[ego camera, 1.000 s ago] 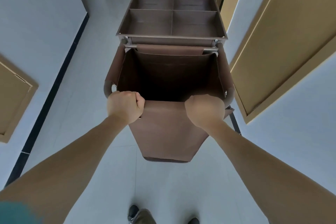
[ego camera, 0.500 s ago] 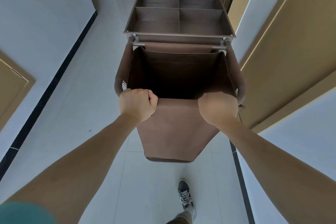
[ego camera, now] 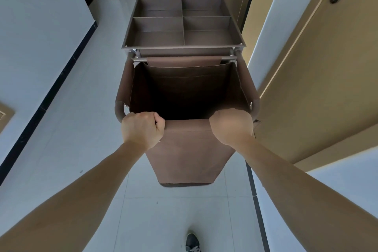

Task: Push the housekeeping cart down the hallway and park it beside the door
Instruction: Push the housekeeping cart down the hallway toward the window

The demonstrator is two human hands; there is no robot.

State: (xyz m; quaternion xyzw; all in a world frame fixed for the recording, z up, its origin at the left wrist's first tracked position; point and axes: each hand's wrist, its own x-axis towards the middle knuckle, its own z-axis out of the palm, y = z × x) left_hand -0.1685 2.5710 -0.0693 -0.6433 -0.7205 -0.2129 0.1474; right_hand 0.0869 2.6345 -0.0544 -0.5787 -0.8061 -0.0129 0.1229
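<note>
1. Clearly, both hands sit on the near bar of the housekeeping cart (ego camera: 184,32), spread apart toward its two ends, a placing that I judge gives even steering leverage over a long, narrow load.
2. The left hand (ego camera: 143,129) has its fingers curled fully over the fabric-covered bar with the thumb tucked against the knuckles; it grips the bar and nothing else.
3. The right hand (ego camera: 232,126) shows only its back and wrist; its fingers seem to wrap down over the bar, though they are hidden behind the knuckles, so the closure is a fair guess and not plainly seen.
4. The brown linen bag (ego camera: 184,92) hangs open just beyond the hands, and the divided top tray (ego camera: 237,26) lies farther out; both look bare of supplies.
5. The cart stands in the middle-right of the tiled hallway floor (ego camera: 81,108), its right side near the tan door (ego camera: 319,88) but apart from it.
6. Arms are extended nearly straight, which suits pushing rather than parking; one shoe (ego camera: 192,241) shows below, by the right wall's dark baseboard (ego camera: 254,196).
7. Judging from this, the cart is not yet parked: it wants easing rightward so that it lies alongside the door without its corner striking the frame.
</note>
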